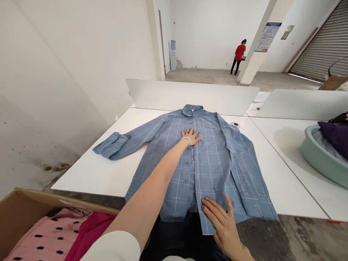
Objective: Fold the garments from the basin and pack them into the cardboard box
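A blue shirt (pixel 212 156) with a thin white check lies front side up on the white table (pixel 81 170), its collar at the far side. Its sleeves spread to both sides, the left one folded back at the cuff. The front is unbuttoned at least low down, and the hem hangs past the near edge. My left hand (pixel 191 137) rests flat on the chest near the button line, fingers spread. Near the hem, my right hand (pixel 221 221) lies on the front panel with its fingers stretched out and the thumb apart.
Left of me, a cardboard box (pixel 89 204) holds pink and magenta clothes. A pale green basin (pixel 315 156) with dark cloth stands on the adjoining table at right. Low frosted partitions (pixel 190 96) line the far edge. A person in red (pixel 239 54) stands far back beside a pillar.
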Action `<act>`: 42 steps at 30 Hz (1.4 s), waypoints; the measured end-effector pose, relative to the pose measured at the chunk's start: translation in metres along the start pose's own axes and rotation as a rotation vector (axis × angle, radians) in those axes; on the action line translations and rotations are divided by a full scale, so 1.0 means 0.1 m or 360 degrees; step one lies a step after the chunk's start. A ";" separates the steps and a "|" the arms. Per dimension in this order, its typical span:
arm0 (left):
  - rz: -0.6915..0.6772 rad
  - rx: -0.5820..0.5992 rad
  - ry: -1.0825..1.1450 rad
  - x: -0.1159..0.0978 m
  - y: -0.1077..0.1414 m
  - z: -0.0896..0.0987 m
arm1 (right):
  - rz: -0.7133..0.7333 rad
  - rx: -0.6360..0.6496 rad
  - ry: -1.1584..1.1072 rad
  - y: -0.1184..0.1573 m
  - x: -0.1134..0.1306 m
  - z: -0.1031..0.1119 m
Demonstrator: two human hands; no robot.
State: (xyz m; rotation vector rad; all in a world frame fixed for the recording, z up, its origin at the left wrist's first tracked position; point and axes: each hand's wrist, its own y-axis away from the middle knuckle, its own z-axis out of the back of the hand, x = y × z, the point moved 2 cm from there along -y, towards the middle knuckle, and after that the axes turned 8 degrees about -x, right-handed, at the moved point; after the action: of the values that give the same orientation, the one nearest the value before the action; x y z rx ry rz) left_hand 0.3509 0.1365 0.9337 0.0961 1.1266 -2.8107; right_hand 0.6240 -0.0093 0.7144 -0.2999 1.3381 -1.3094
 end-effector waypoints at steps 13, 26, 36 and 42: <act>0.0013 -0.0058 0.0028 0.02 -0.01 -0.03 | 0.0248 0.0379 -0.0074 -0.16 0.18 0.12; 0.0042 -0.0272 0.0041 0.02 0.06 -0.05 | -0.0250 0.0187 -0.0116 -1.19 -1.72 -0.71; 0.0064 -0.0394 -0.0005 0.01 0.09 -0.07 | -0.0844 0.0552 -0.0340 -2.28 -2.65 -1.24; 0.0025 -0.0432 0.0044 0.04 0.10 -0.06 | -0.1066 0.0319 -0.0181 -3.05 -3.12 -1.86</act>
State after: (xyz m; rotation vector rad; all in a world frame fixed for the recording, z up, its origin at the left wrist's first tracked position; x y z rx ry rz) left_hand 0.3480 0.1338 0.9221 0.1198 1.4929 -2.6199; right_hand 0.4077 0.2294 1.0622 -0.7122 1.0286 -1.9321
